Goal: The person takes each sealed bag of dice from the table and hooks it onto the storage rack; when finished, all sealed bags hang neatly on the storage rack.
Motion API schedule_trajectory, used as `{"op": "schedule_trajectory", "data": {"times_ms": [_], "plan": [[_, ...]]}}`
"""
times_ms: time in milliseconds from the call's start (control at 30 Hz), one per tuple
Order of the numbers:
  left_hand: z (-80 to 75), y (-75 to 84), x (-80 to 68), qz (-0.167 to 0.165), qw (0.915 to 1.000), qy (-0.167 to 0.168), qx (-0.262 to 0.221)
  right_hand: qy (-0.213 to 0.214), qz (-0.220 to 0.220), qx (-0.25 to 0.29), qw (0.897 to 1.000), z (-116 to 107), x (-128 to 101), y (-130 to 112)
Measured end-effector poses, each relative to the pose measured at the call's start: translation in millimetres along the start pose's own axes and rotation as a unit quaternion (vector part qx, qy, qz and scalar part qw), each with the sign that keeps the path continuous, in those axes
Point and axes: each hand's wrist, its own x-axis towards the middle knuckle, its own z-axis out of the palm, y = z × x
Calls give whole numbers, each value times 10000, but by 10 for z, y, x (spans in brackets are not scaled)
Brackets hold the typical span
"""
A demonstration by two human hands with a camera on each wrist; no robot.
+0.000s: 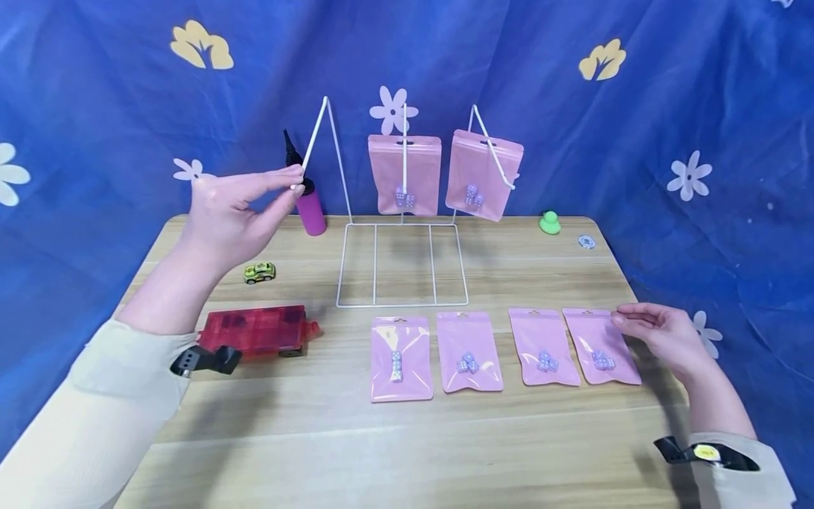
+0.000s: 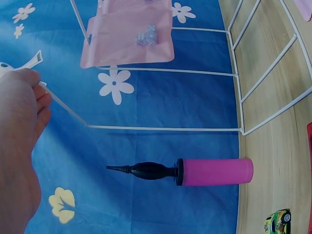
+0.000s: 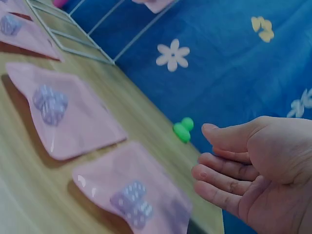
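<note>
My left hand (image 1: 232, 212) is raised at the left, thumb and fingertips pinching the end of the left prong of a white wire rack (image 1: 402, 305). Two pink zip pouches (image 1: 388, 166) with lilac dice inside hang from the rack's middle and right prongs. On the table lies a row of several similar pouches. My right hand (image 1: 664, 336) is beside the rightmost pouch (image 1: 585, 336), its fingertips overlapping that pouch's upper right corner in the head view. The right wrist view shows this hand with loosely bent fingers and nothing in its grasp.
A magenta hand pump (image 1: 311, 212) with a black nozzle stands behind the left prong. At the left are a small green toy car (image 1: 259, 273) and a translucent red toy trailer (image 1: 254, 330). A green rubber duck (image 1: 550, 223) and a poker chip (image 1: 586, 242) sit back right.
</note>
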Motion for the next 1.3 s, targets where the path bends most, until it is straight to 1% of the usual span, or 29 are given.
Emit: {"op": "schedule_trajectory", "data": {"times_ms": [167,233,300,433,500,533,633,767,867,1033,1133,1300], "plan": [[-7,-1,10,16,10000,-40,60,-59,150,-324,9993,-64,-14,170],[-9,1,11,7,10000,-54,55,-115,272,-527,9982,-87,-28,225],[-8,3,12,-5,10000,-47,39,-240,485,-605,9967,-101,-44,270],[0,10,17,-4,10000,-28,-6,-594,878,-283,9940,-90,-57,341],[6,12,17,-9,10000,-17,-18,-733,1010,-65,9922,-69,-56,364],[10,13,17,-8,10000,-8,-27,-757,1050,-57,9916,-61,-55,371],[22,13,17,1,10000,36,-40,-644,1136,-342,9908,-57,-55,373],[27,14,16,16,10000,69,-11,-294,1330,-791,9875,-79,-58,355],[19,15,16,10,10000,38,25,-146,1562,-841,9840,-87,-66,332],[5,8,20,1,10000,44,30,-294,1794,-728,9806,-70,-55,271],[0,3,18,1,10000,59,26,-446,1763,-657,9811,-40,-27,261],[-4,2,9,-16,10000,10,-1,-539,1697,-481,9828,8,-1,294]]}}
